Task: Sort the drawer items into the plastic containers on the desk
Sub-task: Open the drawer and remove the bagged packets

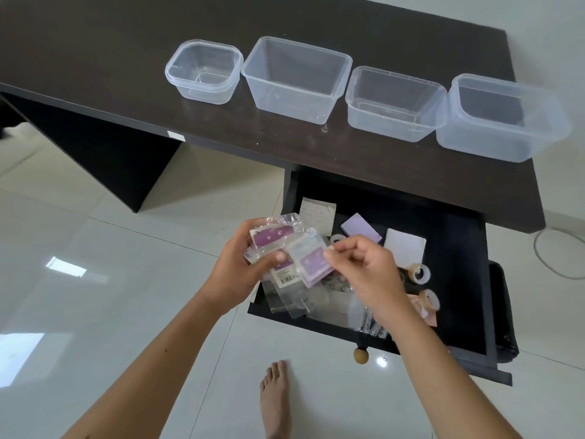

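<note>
Left hand [240, 264]: fingers curled round a stack of clear packets [278, 248] with purple cards, held above the open drawer's [456, 280] left corner.
Right hand [364, 267]: thumb and forefinger pinch the front packet [311, 263].
Drawer contents: note pads [364, 228], tape rolls [419, 274].
Surface [126, 58]: four clear containers [297, 79] in a row.

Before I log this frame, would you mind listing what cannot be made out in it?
All in the head view:
- Print on the purple packets held by the left hand: too small, glare from wrapping.
- Drawer contents under the right hand: covered by hand and packets.
- Rearmost part of the drawer: hidden under the desk.
- Cable on the floor: cut by the right edge.
</note>
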Tool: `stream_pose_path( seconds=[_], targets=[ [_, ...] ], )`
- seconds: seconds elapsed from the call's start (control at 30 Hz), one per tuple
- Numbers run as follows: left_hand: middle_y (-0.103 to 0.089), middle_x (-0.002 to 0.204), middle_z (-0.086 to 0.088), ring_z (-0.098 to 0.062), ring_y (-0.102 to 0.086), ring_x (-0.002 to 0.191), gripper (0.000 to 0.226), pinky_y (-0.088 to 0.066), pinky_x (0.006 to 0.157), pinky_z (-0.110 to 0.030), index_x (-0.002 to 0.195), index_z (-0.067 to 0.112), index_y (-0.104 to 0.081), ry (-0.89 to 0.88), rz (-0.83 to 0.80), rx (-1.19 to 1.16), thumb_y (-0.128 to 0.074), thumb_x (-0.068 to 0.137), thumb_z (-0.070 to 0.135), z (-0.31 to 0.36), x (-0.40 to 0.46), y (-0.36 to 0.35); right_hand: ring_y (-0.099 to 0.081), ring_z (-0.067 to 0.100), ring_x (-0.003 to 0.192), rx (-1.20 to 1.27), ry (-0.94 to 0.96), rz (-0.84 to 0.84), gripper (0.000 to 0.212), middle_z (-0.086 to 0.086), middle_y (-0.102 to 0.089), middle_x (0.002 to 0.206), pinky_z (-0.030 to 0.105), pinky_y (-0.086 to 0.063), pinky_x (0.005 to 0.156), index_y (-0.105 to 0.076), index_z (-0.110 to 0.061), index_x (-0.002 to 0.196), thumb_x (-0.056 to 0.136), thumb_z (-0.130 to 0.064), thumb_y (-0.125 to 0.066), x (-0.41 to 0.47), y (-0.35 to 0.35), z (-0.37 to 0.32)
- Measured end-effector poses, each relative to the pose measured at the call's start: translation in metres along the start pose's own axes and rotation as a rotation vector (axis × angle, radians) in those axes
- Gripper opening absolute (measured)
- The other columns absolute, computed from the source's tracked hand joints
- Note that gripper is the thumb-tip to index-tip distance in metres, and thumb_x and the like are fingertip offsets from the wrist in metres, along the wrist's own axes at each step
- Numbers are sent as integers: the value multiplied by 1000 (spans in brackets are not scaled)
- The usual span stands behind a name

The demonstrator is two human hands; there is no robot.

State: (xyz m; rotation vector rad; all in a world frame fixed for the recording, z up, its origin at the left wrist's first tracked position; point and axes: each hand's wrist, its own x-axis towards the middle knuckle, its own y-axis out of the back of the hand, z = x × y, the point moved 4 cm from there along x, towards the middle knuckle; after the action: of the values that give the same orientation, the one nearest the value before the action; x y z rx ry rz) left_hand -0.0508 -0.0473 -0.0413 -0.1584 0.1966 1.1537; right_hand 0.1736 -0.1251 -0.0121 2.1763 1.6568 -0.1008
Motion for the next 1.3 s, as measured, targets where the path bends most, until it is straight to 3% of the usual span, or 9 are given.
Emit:
stream_pose_path(
  seconds=[0.27, 0.47, 0.57, 0.7, 0.83, 0.97, 1.03, 1.2, 1.3],
  targets=[
    [-73, 123, -6, -28, -75, 113, 70, -66, 81, -41, 137, 11, -53, -51, -51, -18, -80, 80, 40, 10, -7, -1, -64, 4, 70, -158, 82, 28, 16, -3, -72, 79, 18, -55, 66, -71, -17, 87, 91, -26, -83, 2, -25, 6],
    [-75, 113, -1, -27, -74, 103, 52, -62, 66, -29, 130, 18, -61, -39, 58, -6, -82, 86, 1, 1, -9, 6, -67, 9, 79, -123, 87, -25, 17, -5, -73, 83, 16, -54, 71, -74, -17, 91, 93, -33, -81, 2, -19, 12],
    [-75, 112, 1, -30, -74, 105, 53, -65, 70, -37, 131, 18, -60, -31, 55, -23, -81, 86, -3, -3, -10, 10, -65, 10, 84, -322, 131, 28, 11, -7, -71, 97, 20, -54, 77, -75, -21, 100, 91, -22, -82, 6, 5, 24],
    [-74, 115, -1, -31, -73, 110, 54, -66, 80, -50, 132, 18, -60, -47, 29, 36, -82, 85, 2, -2, -7, 9, -47, 18, 119, -782, 71, -82, 47, -6, -52, 129, 37, -47, 103, -70, -27, 130, 86, -31, -86, 13, 31, 48],
    [-72, 120, -3, -26, -73, 110, 54, -65, 83, -54, 134, 15, -59, -58, 25, 67, -80, 86, 0, -1, -6, 8, -43, 20, 122, -823, 85, -53, 51, -7, -52, 131, 38, -44, 103, -69, -28, 132, 86, -42, -85, 14, 39, 52],
    [-73, 118, -1, -23, -74, 108, 55, -66, 83, -53, 135, 14, -58, -56, 19, 77, -80, 86, 2, 0, -7, 8, -43, 24, 126, -840, 73, -32, 72, -4, -56, 141, 41, -41, 103, -53, -28, 151, 88, -41, -84, 15, 37, 51],
    [-73, 119, -2, -25, -74, 109, 56, -65, 85, -54, 135, 14, -58, -51, 19, 73, -82, 84, 7, 0, -7, 8, -42, 22, 119, -839, 71, -10, 62, -6, -60, 130, 40, -39, 99, -60, -27, 145, 89, -38, -83, 16, 39, 53],
    [-72, 122, -2, -27, -72, 112, 56, -64, 87, -54, 134, 17, -59, -56, 29, 93, -83, 83, 12, 2, -8, 8, -44, 16, 109, -709, 105, 138, 6, -14, -61, 107, 36, -38, 90, -75, -32, 101, 95, -33, -77, 9, 49, 43],
    [-73, 120, -3, -25, -73, 110, 56, -66, 83, -51, 135, 16, -58, -41, 35, 94, -82, 85, 6, 1, -9, 8, -60, 10, 94, -512, 60, 193, 2, -17, -67, 98, 28, -50, 81, -75, -29, 96, 97, -28, -76, 4, 60, 27]
  ],
)
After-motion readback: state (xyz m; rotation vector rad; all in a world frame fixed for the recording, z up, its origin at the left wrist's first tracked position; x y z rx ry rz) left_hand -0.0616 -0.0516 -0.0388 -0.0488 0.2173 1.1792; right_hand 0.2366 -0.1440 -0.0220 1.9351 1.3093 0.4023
